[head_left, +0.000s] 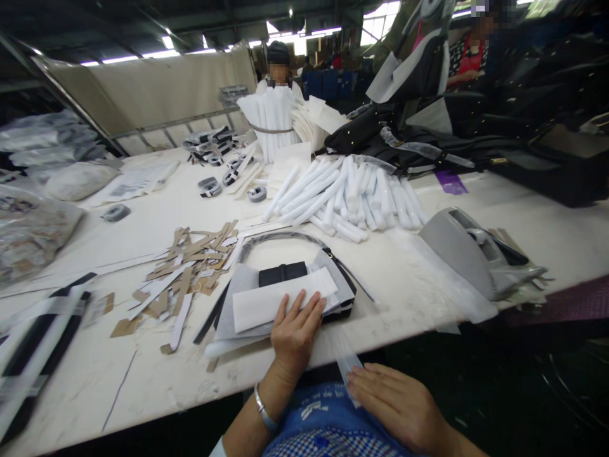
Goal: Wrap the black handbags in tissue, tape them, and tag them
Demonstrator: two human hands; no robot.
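A black handbag (346, 289) lies on the table near the front edge, its handle (285, 236) wrapped in clear film and pointing away from me. Greyish wrapping paper (226, 320) covers most of it, with a black strap piece (283, 273) showing on top. My left hand (297, 330) lies with fingers spread on a folded white sheet (280, 298) over the bag. Close to my apron, my right hand (397, 403) is closed on one end of a translucent plastic strip (345, 357), which runs toward the table edge below the bag.
A tape dispenser (469, 251) stands on the right. Cardboard and paper strips (183, 273) are heaped on the left. White foam tubes (333, 193) lie behind the bag, and black bags (442, 143) are piled at back right. A co-worker (278, 66) is across the table.
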